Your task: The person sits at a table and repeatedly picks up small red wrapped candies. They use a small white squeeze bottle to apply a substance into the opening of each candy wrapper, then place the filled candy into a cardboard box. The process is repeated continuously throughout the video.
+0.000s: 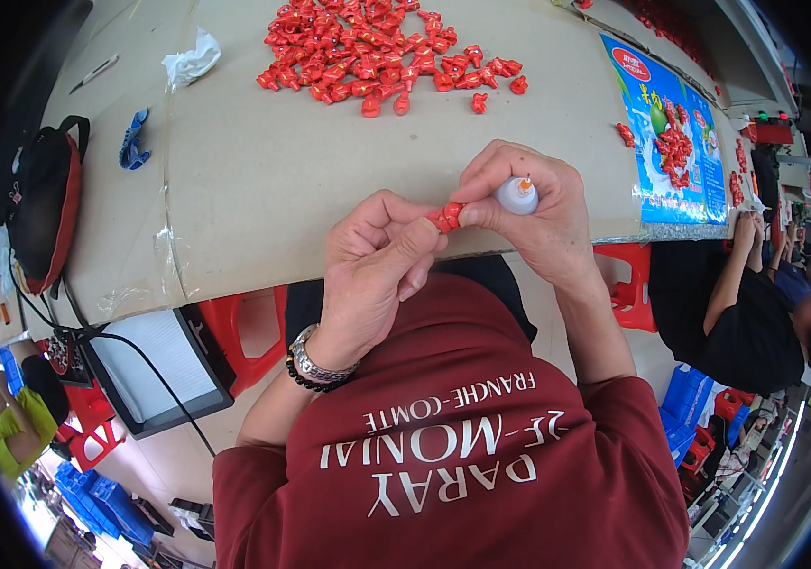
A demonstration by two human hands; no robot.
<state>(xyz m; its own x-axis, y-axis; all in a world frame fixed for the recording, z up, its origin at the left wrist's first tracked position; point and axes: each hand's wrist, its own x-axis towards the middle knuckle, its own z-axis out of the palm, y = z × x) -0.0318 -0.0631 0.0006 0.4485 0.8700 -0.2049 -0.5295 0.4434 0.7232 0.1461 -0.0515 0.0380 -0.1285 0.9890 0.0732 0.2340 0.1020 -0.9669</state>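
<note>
Pinching is being done from both sides: the red piece (445, 218) is being held above the desk (263, 180), near its front edge, between the left hand (377, 251) and the thumb and fingertip of the right hand (540, 211). A bottle (516, 199) is also being gripped in the right hand. Good work is probably being helped by a light, steady hold, with the bottle unsqueezed and its orange tip kept off the fingers. White capitals are being displayed upside down across the dark-red shirt (481, 379); a red oval logo is being shown on the blue poster (649, 109).
</note>
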